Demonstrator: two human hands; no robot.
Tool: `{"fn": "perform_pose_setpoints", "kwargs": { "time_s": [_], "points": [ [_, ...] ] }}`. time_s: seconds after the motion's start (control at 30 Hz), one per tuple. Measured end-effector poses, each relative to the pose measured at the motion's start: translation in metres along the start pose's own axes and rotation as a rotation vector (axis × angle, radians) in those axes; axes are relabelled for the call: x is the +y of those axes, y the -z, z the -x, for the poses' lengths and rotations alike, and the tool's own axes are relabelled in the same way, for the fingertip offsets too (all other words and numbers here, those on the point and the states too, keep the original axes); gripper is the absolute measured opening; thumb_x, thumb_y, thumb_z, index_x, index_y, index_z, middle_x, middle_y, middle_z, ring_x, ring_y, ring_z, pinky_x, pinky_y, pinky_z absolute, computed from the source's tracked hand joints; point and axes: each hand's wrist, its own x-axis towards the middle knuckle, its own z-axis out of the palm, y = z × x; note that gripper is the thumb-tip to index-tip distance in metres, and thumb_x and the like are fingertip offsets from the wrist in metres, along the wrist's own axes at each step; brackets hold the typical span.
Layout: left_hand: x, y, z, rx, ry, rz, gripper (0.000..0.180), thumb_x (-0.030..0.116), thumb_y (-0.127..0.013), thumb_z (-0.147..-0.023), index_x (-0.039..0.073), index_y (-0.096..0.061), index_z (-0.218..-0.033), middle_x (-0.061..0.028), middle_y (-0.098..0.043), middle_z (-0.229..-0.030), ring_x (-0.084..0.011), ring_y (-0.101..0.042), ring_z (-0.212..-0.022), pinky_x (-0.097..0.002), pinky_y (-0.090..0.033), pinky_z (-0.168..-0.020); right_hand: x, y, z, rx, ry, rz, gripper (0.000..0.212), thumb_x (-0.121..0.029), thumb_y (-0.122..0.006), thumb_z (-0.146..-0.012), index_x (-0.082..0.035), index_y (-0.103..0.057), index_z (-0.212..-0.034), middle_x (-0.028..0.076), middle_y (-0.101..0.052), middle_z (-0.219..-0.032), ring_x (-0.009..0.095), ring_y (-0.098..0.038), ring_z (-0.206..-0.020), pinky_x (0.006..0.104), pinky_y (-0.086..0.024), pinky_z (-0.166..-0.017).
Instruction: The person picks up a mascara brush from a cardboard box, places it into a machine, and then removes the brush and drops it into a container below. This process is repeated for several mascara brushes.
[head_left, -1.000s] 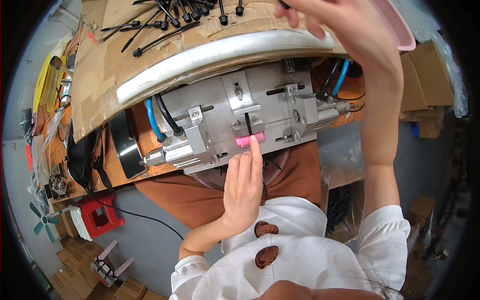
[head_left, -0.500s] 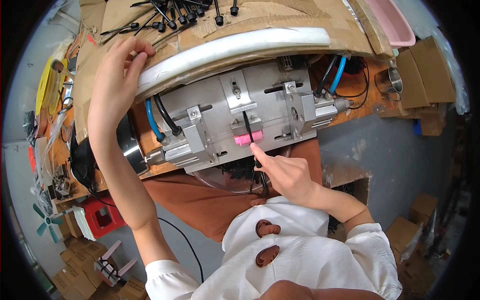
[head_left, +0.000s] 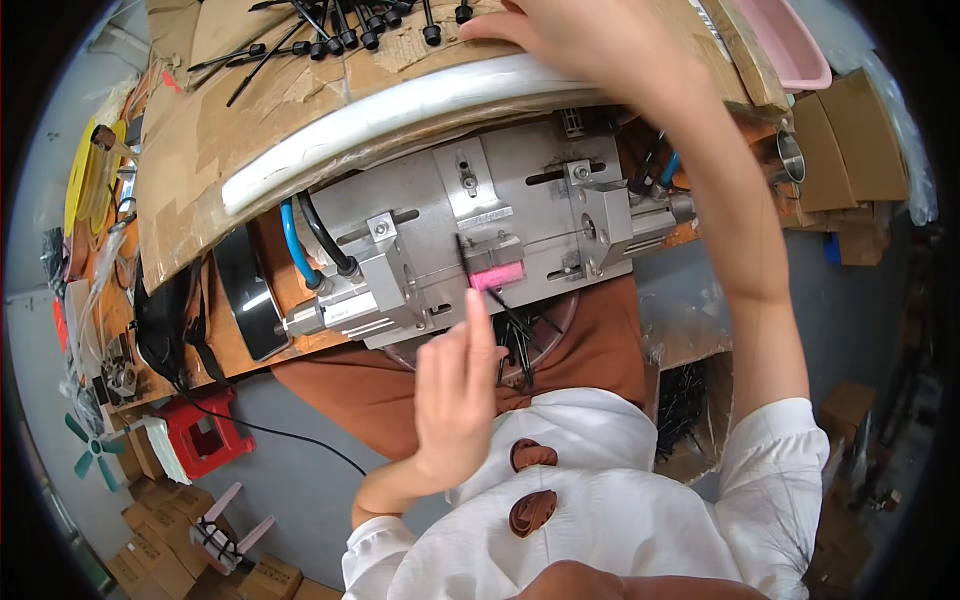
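Note:
My left hand (head_left: 455, 390) is in front of the metal fixture (head_left: 440, 180), fingers stretched out and thumb apart. Its index fingertip is close to a pink block (head_left: 498, 276) on the fixture's front. A thin black rod (head_left: 462, 258), blurred, leans just beyond that fingertip; whether they touch I cannot make out. My right hand (head_left: 600, 45) reaches over the cardboard at the far side, thumb extended, its other fingers partly cut off by the upper edge. Close to it lie several black rods with thick round ends (head_left: 370, 38). Nothing shows in its grasp.
A white padded strip (head_left: 400, 105) edges the cardboard (head_left: 190, 220). Blue hose (head_left: 298, 240) and black hose run to the fixture. Black rods (head_left: 515, 345) lie in a clear bowl at my lap. A phone (head_left: 252, 295), metal cup (head_left: 790, 157) and pink tub (head_left: 790, 45) stand around.
My right hand has left the rod at the pink block and swung up to the far cardboard. My left hand has come down from the padded strip to the block. The rod there now leans left.

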Motion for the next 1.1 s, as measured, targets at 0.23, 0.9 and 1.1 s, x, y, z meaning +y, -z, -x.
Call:
{"fn": "perform_pose_setpoints", "kwargs": {
  "time_s": [0.23,0.9,1.1],
  "points": [
    [0.013,-0.031,0.000,-0.107,0.117,-0.007,0.071,-0.005,-0.068,-0.074,-0.004,-0.038,-0.139,-0.0117,-0.052,-0.094,-0.0278,-0.049,-0.084,-0.0379,-0.043,-0.074,0.020,0.003,-0.005,-0.002,0.144,-0.467,0.016,-0.011,-0.068,-0.080,-0.001,-0.065,-0.092,0.013,-0.067,-0.080,0.021,-0.063,-0.074,0.0326,-0.049,-0.065],
    [-0.048,0.024,-0.221,0.082,-0.155,0.000,0.014,0.000,-0.063,-0.080,0.000,-0.060,-0.094,-0.0149,-0.056,-0.092,-0.0307,-0.055,-0.089,-0.0362,-0.046,-0.077,-0.097,-0.064,0.195,0.354,0.003,-0.556,0.046,0.006,-0.070,-0.070,0.003,-0.060,-0.115,0.008,-0.063,-0.078,0.016,-0.058,-0.060,0.0283,-0.046,-0.051],
    [-0.048,0.050,-0.212,-0.171,-0.099,0.147,0.011,-0.001,-0.062,-0.080,-0.002,-0.060,-0.091,-0.0141,-0.057,-0.087,-0.0257,-0.055,-0.085,-0.0328,-0.046,-0.078,-0.113,-0.084,0.203,0.138,-0.079,-0.494,0.059,0.004,-0.067,-0.072,0.003,-0.051,-0.129,0.006,-0.057,-0.066,0.016,-0.054,-0.054,0.0292,-0.043,-0.047]
  ]
}}
